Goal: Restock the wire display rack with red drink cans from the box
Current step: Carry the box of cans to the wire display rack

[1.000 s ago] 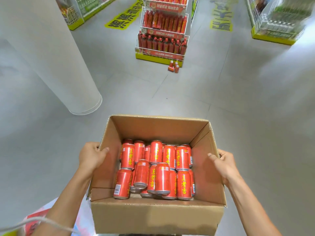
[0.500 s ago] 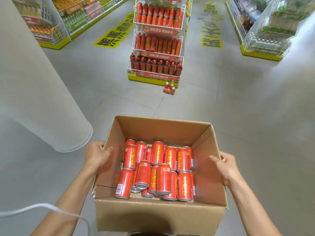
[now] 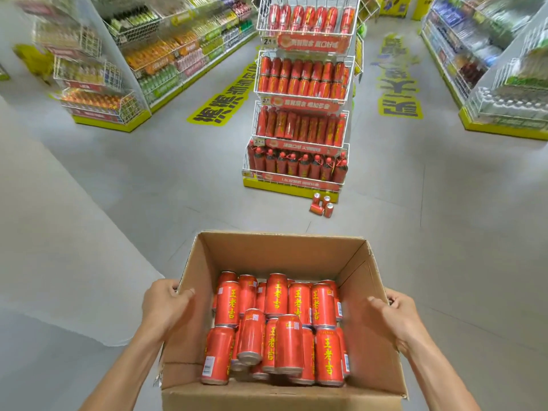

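"What's being carried there?"

"An open cardboard box (image 3: 275,253), held low in front of the person between both hands. The left hand (image 3: 161,305) grips the box's left wall, thumb hooked over the rim to the inside and the other fingers curled round the outside. The right hand (image 3: 396,314) clasps the right wall the same way."

"And inside?"

"Red cans (image 3: 275,295), glossy, with yellow characters down their sides and silver ends. They lie on their sides in a loose heap, crowded toward the box's near edge. The far wall stands bare above them."

"Where's the rack?"

"The wire display rack (image 3: 302,93) is well ahead on the floor (image 3: 444,232). It has white wire tiers on a yellow base, with red cans in the upper tiers and red bottles lower down. A few loose cans (image 3: 321,204) sit on the floor at the base's front right corner."

"Anything you can't make out?"

"Plenty. The box's near wall runs off the bottom of the view, and the rack's top tier is cut off above. I can't tell how many cans lie under the top layer. Most of each hand's fingers are hidden behind the cardboard. The side shelves (image 3: 98,69) are smeared with blur, and so is the yellow lettering (image 3: 222,99) on the floor."
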A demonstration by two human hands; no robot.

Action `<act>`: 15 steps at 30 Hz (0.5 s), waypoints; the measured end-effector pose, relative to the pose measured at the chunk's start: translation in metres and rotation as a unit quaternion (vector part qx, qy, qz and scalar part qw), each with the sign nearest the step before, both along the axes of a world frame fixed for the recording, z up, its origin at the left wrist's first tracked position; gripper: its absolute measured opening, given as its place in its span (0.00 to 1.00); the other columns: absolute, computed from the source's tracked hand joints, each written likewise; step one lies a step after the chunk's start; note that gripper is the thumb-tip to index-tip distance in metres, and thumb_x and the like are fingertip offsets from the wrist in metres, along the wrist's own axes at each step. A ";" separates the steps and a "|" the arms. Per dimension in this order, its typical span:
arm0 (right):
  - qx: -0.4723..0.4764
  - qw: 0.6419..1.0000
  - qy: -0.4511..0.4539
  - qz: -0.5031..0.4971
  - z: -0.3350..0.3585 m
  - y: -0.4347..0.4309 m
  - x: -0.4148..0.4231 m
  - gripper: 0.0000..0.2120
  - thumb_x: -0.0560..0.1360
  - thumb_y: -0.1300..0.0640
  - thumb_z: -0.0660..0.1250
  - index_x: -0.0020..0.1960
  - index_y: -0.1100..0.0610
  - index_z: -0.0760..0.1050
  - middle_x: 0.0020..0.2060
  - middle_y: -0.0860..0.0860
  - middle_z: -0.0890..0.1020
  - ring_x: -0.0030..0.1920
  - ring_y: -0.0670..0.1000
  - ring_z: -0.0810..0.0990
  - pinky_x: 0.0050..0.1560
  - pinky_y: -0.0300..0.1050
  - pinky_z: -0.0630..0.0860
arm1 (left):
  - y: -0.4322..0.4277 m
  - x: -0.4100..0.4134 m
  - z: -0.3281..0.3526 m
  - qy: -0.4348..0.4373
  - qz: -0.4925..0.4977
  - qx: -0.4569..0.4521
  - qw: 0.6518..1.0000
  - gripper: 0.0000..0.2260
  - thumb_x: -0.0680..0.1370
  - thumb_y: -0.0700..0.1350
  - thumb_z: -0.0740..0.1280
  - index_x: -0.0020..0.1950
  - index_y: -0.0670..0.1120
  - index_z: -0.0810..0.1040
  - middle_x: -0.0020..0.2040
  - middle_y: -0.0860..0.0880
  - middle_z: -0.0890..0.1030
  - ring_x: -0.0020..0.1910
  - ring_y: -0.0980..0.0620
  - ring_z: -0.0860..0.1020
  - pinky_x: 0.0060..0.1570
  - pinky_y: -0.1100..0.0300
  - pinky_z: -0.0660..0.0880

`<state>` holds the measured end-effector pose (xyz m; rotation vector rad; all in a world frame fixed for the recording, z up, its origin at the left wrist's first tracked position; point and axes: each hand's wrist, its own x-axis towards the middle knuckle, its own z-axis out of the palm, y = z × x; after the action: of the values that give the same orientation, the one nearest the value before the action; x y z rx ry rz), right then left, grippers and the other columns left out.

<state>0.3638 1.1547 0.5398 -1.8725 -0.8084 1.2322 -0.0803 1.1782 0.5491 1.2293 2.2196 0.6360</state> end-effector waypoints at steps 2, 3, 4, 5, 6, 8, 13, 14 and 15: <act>0.005 1.000 -0.008 0.003 0.003 0.050 -0.001 0.08 0.82 0.65 0.67 0.47 0.62 0.83 0.24 0.48 0.81 0.21 0.44 0.76 0.23 0.35 0.71 | 0.043 -0.006 -0.001 0.005 0.003 -0.004 1.000 0.19 0.65 0.55 0.69 0.37 0.37 0.80 0.28 0.40 0.78 0.27 0.42 0.75 0.32 0.48 0.77; 0.008 1.000 -0.015 0.009 0.005 0.074 -0.001 0.08 0.82 0.64 0.67 0.47 0.61 0.83 0.25 0.47 0.81 0.22 0.43 0.76 0.23 0.36 0.71 | 0.065 -0.009 0.000 0.007 0.010 -0.006 1.000 0.19 0.65 0.55 0.69 0.37 0.37 0.80 0.29 0.39 0.78 0.27 0.43 0.74 0.31 0.49 0.76; 0.010 1.000 -0.018 0.015 0.008 0.097 -0.002 0.08 0.82 0.64 0.67 0.48 0.61 0.84 0.25 0.47 0.82 0.22 0.43 0.77 0.24 0.36 0.71 | 0.085 -0.011 0.002 0.007 0.017 -0.008 1.000 0.19 0.65 0.55 0.69 0.37 0.37 0.80 0.28 0.39 0.77 0.27 0.43 0.74 0.31 0.50 0.75; 0.013 1.000 -0.019 0.020 0.012 0.119 -0.003 0.08 0.82 0.64 0.67 0.48 0.61 0.84 0.25 0.47 0.81 0.22 0.42 0.77 0.23 0.35 0.71 | 0.104 -0.012 0.005 0.004 0.021 -0.008 1.000 0.20 0.65 0.55 0.69 0.37 0.37 0.81 0.26 0.40 0.75 0.27 0.42 0.74 0.30 0.51 0.74; 0.017 0.999 -0.021 0.026 0.016 0.141 -0.005 0.08 0.82 0.65 0.67 0.48 0.61 0.84 0.24 0.46 0.81 0.21 0.42 0.76 0.23 0.34 0.71 | 0.124 -0.015 0.007 -0.004 0.025 -0.008 1.000 0.20 0.64 0.56 0.69 0.38 0.37 0.81 0.25 0.42 0.74 0.27 0.42 0.74 0.30 0.53 0.72; 0.021 0.999 -0.030 0.031 0.016 0.184 -0.008 0.08 0.82 0.65 0.67 0.48 0.61 0.84 0.24 0.45 0.80 0.22 0.42 0.76 0.24 0.34 0.71 | 0.166 -0.019 0.011 -0.014 0.027 -0.004 1.000 0.19 0.66 0.55 0.72 0.38 0.37 0.81 0.25 0.42 0.75 0.28 0.40 0.76 0.31 0.55 0.73; 0.027 0.999 -0.039 0.027 0.007 0.283 -0.023 0.07 0.79 0.66 0.69 0.47 0.60 0.86 0.36 0.58 0.86 0.36 0.55 0.81 0.41 0.50 0.78 | 0.277 -0.038 0.000 -0.064 0.017 -0.014 0.998 0.15 0.72 0.46 0.75 0.35 0.35 0.77 0.25 0.47 0.71 0.25 0.48 0.68 0.31 0.58 0.66; 0.026 0.999 -0.040 0.021 0.004 0.298 -0.027 0.07 0.79 0.66 0.69 0.47 0.60 0.86 0.37 0.59 0.86 0.36 0.55 0.81 0.41 0.50 0.78 | 0.299 -0.042 -0.005 -0.079 0.014 -0.014 0.997 0.16 0.71 0.47 0.74 0.35 0.35 0.76 0.25 0.48 0.70 0.25 0.49 0.68 0.32 0.58 0.66; 0.025 0.999 -0.041 0.012 0.002 0.315 -0.032 0.07 0.79 0.66 0.69 0.46 0.59 0.85 0.37 0.59 0.87 0.36 0.55 0.82 0.40 0.50 0.79 | 0.322 -0.047 -0.009 -0.091 0.014 -0.014 0.996 0.17 0.69 0.49 0.73 0.36 0.35 0.75 0.25 0.48 0.70 0.25 0.49 0.67 0.31 0.57 0.67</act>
<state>0.3318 1.4698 0.5416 -1.8879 -0.8998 1.1454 -0.1271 1.5004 0.5400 1.0835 2.0899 0.6962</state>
